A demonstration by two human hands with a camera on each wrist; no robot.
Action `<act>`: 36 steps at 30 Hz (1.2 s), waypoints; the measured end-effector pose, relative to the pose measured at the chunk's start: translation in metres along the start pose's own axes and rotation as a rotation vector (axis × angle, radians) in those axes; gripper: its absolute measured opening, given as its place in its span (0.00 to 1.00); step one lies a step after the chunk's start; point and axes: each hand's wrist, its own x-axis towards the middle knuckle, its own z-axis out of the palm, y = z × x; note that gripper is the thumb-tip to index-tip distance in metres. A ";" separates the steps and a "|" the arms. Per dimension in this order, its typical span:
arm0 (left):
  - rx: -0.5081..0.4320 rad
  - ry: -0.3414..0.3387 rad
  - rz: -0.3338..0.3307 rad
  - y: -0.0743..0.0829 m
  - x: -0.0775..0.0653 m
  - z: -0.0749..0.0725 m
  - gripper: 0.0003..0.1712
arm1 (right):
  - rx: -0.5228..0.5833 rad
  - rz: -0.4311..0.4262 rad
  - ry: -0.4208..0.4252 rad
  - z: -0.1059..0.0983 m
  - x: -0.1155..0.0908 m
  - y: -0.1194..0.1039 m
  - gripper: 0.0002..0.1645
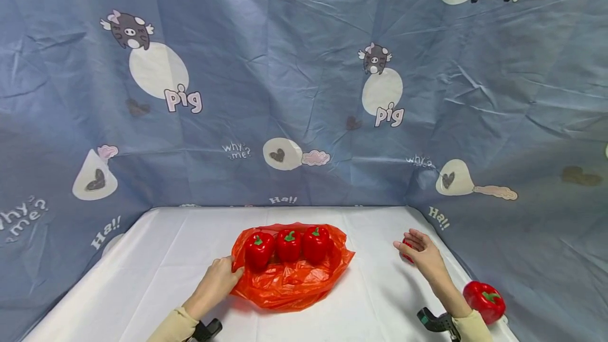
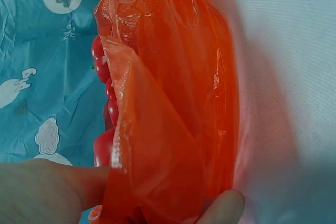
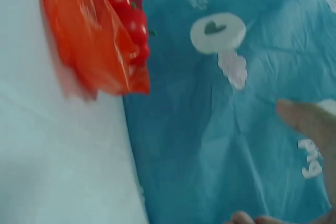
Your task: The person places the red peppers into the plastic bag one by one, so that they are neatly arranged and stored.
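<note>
An orange-red plastic bag (image 1: 294, 281) lies spread open on the white table with three red bell peppers (image 1: 289, 246) in a row inside its far part. At its left edge my left hand (image 1: 216, 284) pinches the rim; the left wrist view shows the thin film (image 2: 163, 150) between thumb and finger. My right hand (image 1: 425, 257) is over the table's right side, its thumb (image 3: 304, 119) apart from the fingers. A small red patch (image 1: 407, 250) shows between them in the head view, mostly hidden, but nothing red appears there in the right wrist view.
Another red bell pepper (image 1: 484, 301) lies at the right edge, beside my right forearm. Blue printed cloth (image 1: 294, 94) hangs behind and along both sides of the white table (image 1: 166, 257).
</note>
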 end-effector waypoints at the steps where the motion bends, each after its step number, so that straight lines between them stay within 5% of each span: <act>1: 0.003 0.003 0.004 0.000 0.000 0.000 0.08 | -0.002 0.017 0.011 -0.004 0.002 0.003 0.51; 17: 0.006 -0.002 0.002 0.001 -0.001 0.000 0.09 | -0.146 0.230 0.230 -0.022 0.041 0.050 0.64; 27: 0.015 0.009 0.003 0.000 -0.002 0.000 0.08 | -0.272 0.302 0.238 -0.016 0.057 0.069 0.54; 36: 0.018 0.015 0.006 0.000 -0.002 0.000 0.08 | -0.269 0.298 0.202 -0.013 0.063 0.071 0.53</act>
